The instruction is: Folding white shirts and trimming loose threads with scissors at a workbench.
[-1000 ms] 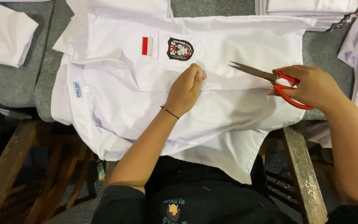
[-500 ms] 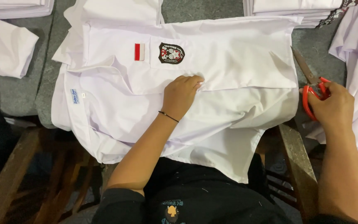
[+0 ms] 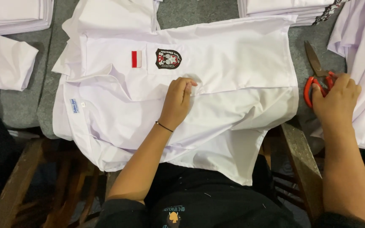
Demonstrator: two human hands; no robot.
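White shirt [image 3: 216, 105] lies flat on the grey table [image 3: 191, 12], hem hanging off the near edge. Looks soft, thin & light, so it will bunch up easy; best place to pinch is a fold or edge. Left hand [image 3: 177, 101] sits on the shirt by the pocket fold, fingers curled, pinching a bit of cloth. Right hand [image 3: 334, 99] rests on the red scissors [image 3: 315, 78] beside the shirt, fingers bent loosely over the handles, blades shut.

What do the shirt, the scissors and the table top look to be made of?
Shirt: thin woven white cloth, matte, creasing softly under the left hand. Scissors: dull grey metal blades, glossy red handles, probably plastic, under the right hand. Table top: grey, fuzzy, likely felt or carpet.
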